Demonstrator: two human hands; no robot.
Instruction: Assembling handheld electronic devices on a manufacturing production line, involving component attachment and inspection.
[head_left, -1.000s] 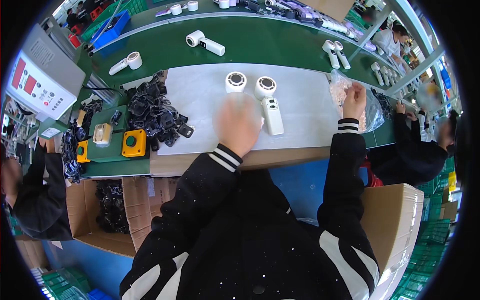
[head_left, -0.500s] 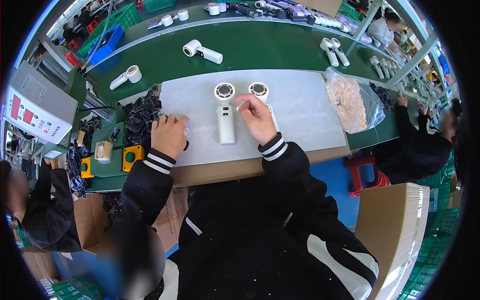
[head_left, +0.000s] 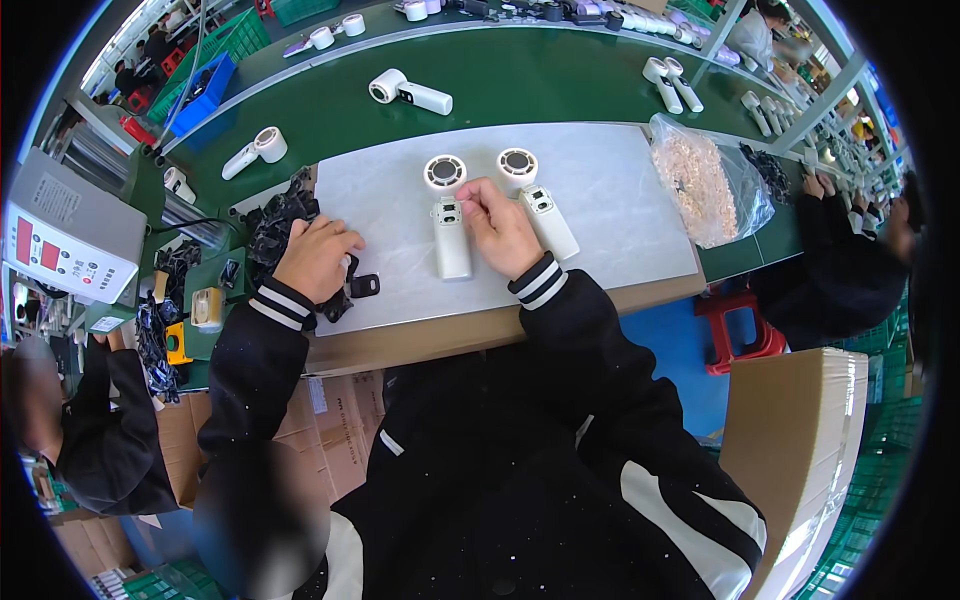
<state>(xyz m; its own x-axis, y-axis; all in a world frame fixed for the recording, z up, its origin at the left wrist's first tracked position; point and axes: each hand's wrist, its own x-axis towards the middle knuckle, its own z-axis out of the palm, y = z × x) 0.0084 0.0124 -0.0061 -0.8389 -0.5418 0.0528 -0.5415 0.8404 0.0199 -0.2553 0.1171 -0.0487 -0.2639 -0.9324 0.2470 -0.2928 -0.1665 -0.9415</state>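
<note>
Two white handheld fans lie side by side on a pale grey board: the left fan (head_left: 453,245) points straight toward me, the right fan (head_left: 550,222) is slanted. Fingertips of my right hand (head_left: 497,230) are pinched together at the top of the left fan's handle, just below its round head; whatever they hold is too small or hidden. My left hand (head_left: 318,258) rests at the board's left edge, fingers stretched out over a pile of small black plastic parts (head_left: 268,235). A loose black part (head_left: 365,286) lies on the board beside it.
A clear bag of small copper-coloured pieces (head_left: 690,190) lies at the board's right. More white fans (head_left: 410,92) are on the green bench (head_left: 540,85) beyond. A grey device with red displays (head_left: 70,235) stands left. Co-workers sit on both sides.
My right hand has moved left, onto the left fan's upper handle. My left hand has shifted left to the black parts, and several of these now lie on the board's edge.
</note>
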